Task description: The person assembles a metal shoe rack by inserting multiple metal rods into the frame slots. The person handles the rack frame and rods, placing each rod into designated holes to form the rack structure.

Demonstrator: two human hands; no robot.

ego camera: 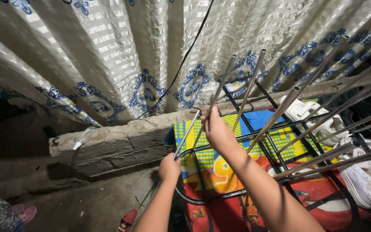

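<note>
Both forearms reach forward. Left hand [169, 166] fingers wrapped round a thin silver metal tube [187, 133]; right hand [218, 131] fingers pinch a second tube [222, 83], both above the black wire rack frame [275, 157]. Tubes likely light, stiff, slippery; grip near lower ends.

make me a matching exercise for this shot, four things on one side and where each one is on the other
Things:
1. left hand
2. right hand
3. white sneakers
4. curtain

Places:
A. hanging behind the low concrete ledge, white with blue motifs
B. on the right, past the black metal frame
C. gripping the lower end of a short metal tube
D. higher up, closed around a long slanted metal rod

Pairs: 1-C, 2-D, 3-B, 4-A
</note>
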